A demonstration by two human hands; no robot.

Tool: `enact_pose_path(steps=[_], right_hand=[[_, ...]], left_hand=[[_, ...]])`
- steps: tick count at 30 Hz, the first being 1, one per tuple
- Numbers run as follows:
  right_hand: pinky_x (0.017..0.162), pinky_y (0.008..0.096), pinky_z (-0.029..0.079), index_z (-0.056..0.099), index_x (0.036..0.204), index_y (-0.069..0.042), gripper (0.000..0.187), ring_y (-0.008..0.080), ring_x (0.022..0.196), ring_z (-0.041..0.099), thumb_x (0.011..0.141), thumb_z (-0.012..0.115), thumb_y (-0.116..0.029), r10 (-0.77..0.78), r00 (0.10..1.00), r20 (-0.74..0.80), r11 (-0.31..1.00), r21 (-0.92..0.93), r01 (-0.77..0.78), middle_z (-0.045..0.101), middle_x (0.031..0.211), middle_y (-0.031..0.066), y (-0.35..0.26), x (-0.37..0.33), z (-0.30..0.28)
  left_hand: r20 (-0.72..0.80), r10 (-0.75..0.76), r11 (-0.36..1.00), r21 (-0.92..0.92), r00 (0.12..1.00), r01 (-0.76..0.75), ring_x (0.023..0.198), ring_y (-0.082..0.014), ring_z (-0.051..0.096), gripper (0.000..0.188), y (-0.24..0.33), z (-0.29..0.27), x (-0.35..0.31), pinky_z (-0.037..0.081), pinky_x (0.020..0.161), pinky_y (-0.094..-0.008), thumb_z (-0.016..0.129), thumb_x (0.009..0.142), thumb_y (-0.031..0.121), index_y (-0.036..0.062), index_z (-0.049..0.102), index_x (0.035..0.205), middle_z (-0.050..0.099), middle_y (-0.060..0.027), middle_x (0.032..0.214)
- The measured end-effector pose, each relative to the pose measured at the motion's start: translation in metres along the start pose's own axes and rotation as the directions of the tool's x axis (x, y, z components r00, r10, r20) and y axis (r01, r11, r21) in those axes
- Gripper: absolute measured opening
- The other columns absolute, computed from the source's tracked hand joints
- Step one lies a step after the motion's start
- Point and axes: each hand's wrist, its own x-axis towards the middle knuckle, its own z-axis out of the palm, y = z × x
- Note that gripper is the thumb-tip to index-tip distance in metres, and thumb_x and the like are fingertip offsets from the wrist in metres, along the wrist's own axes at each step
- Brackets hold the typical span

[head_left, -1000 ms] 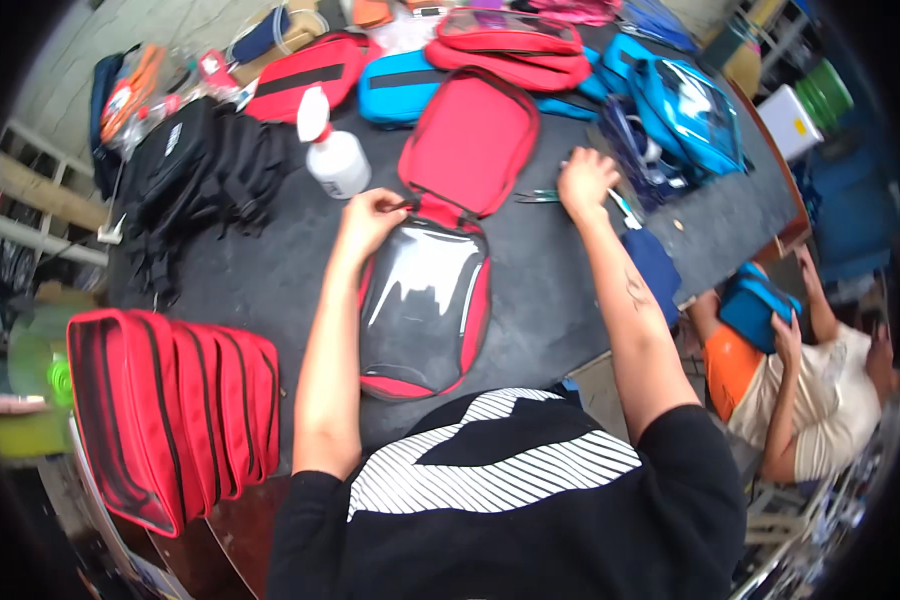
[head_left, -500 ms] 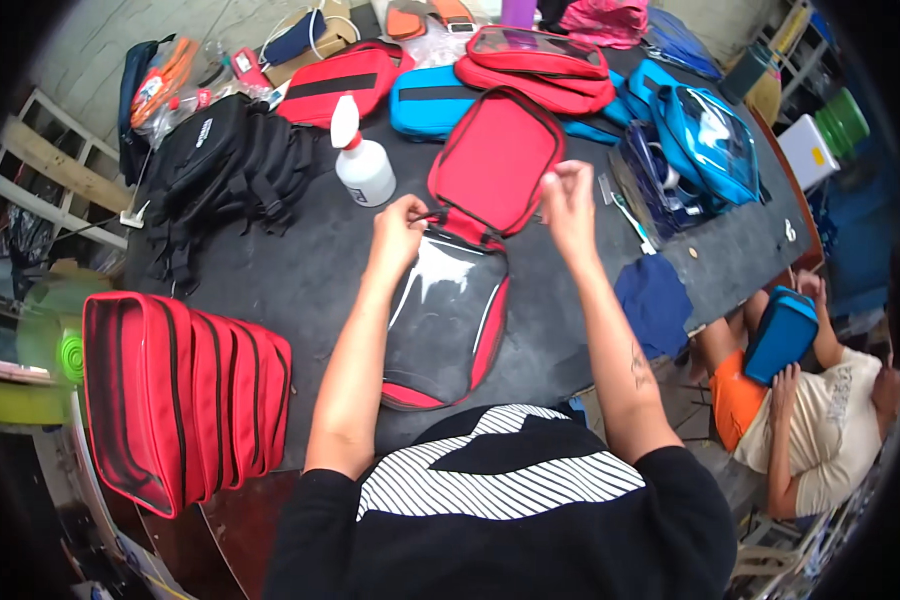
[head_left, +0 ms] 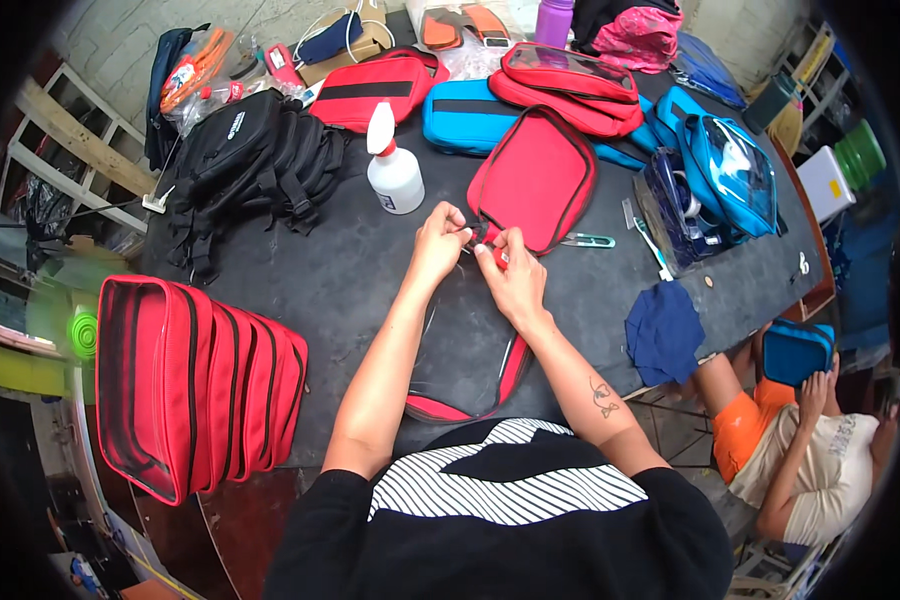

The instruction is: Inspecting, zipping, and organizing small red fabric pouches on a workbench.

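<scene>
An unfolded red bag lies before me: its red padded flap [head_left: 532,180] points away and its clear-windowed half [head_left: 470,345] lies toward me. Where the halves join, my left hand [head_left: 440,243] is closed in a pinch on the bag's black edging. My right hand [head_left: 515,280] pinches the same joint from the right, fingertips close to the left ones. A small red piece shows at its fingers; I cannot tell if it is part of the bag. My forearms partly cover the clear half. Teal thread snips [head_left: 592,241] lie right of the flap.
A white spray bottle [head_left: 396,170] stands left of the flap. Red bags [head_left: 200,390] stand stacked at left, near a black backpack [head_left: 240,170]. Blue bags [head_left: 715,165], a toothbrush [head_left: 654,248] and navy cloth [head_left: 664,332] lie right. A seated person [head_left: 805,440] holds a blue bag.
My right hand has come down and left from above the table to the bag's joint, closing beside my left hand. The snips now show. The view has shifted slightly.
</scene>
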Motion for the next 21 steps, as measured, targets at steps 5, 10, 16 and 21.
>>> enact_pose_path(steps=[5,10,16,21], right_hand=[[0.057,0.0415,0.050,0.051,0.091,-0.007,0.035,0.0300,0.064,0.065,0.075,0.073,-0.029,-0.151,0.986,-0.067,0.985,-0.094,0.144,0.064,0.075,0.0092,-0.001,-0.003,0.008],[0.057,0.0433,0.049,0.049,0.091,-0.006,0.030,0.0330,0.064,0.064,0.076,0.070,-0.023,-0.167,0.984,-0.069,0.978,-0.135,0.156,0.062,0.074,0.0118,-0.004,-0.006,0.013],[0.056,0.0455,0.049,0.049,0.092,-0.006,0.030,0.0351,0.065,0.065,0.077,0.068,-0.023,-0.087,0.996,-0.034,0.988,-0.131,0.081,0.063,0.077,0.0139,-0.005,-0.009,0.014],[0.058,0.0404,0.049,0.050,0.092,-0.005,0.029,0.0277,0.065,0.063,0.082,0.070,-0.023,-0.036,0.999,-0.013,0.998,0.043,0.037,0.061,0.076,0.0120,-0.004,-0.010,0.012]], left_hand=[[0.081,-0.030,0.992,-0.117,0.996,0.039,0.064,-0.0092,0.052,0.017,-0.004,0.005,0.006,0.041,0.058,-0.0262,0.057,0.081,0.003,0.0024,0.052,0.097,0.056,-0.0021,0.072],[0.018,-0.067,0.996,-0.053,0.998,0.068,0.070,-0.0226,0.057,0.027,-0.001,0.007,0.005,0.046,0.069,-0.0367,0.055,0.077,0.004,-0.0002,0.049,0.103,0.055,-0.0116,0.073],[-0.011,-0.059,0.993,-0.100,0.998,0.058,0.067,-0.0224,0.054,0.031,0.004,0.009,0.006,0.046,0.068,-0.0363,0.053,0.074,0.003,-0.0010,0.046,0.104,0.051,-0.0108,0.070],[0.006,-0.096,0.990,-0.101,0.995,0.096,0.066,-0.0215,0.054,0.032,0.003,0.004,0.006,0.045,0.066,-0.0351,0.055,0.074,0.005,-0.0006,0.048,0.105,0.052,-0.0094,0.070]])
